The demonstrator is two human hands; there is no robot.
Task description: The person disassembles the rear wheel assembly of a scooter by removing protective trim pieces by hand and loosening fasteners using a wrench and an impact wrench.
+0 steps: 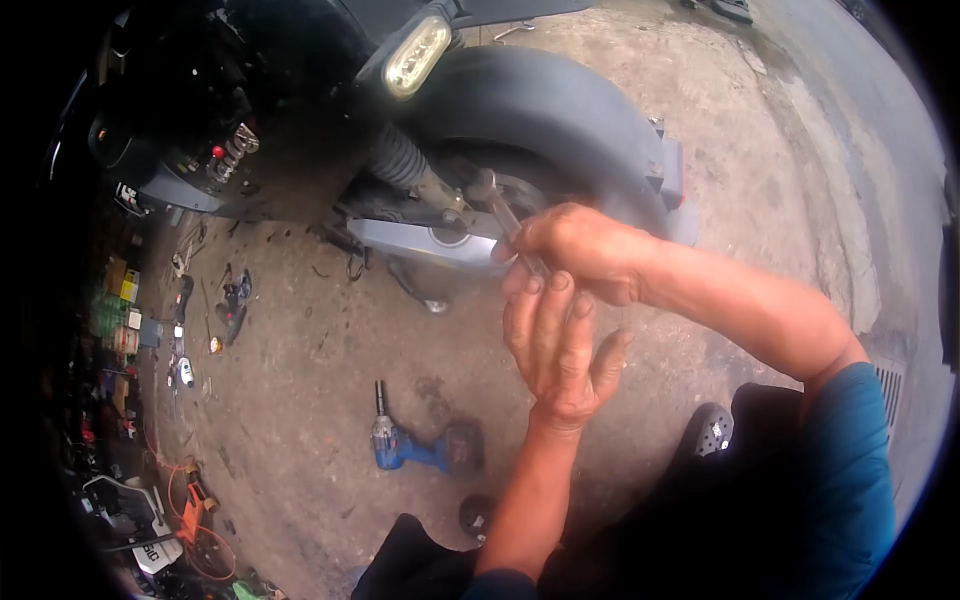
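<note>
My right hand (pixel 580 248) is closed round the handle of a metal wrench (pixel 505 213). The wrench's head lies at the hub area of a motorcycle's wheel (pixel 540 110), by the end of the silver swingarm (pixel 400 240); its exact seat on a nut cannot be made out. Just below, my left hand (pixel 563 350) has its fingers stretched out, with the fingertips close to or against the handle's near end. A shock absorber with a black ribbed boot (pixel 398 158) stands beside the wrench head.
A blue impact wrench (pixel 410 450) lies on the concrete floor (pixel 310 400). Hand tools (pixel 235 305) are scattered at the left, near boxes and an orange cable (pixel 172 490). A curved lever (pixel 415 290) lies below the swingarm. My shoe (pixel 714 430) shows at the lower right.
</note>
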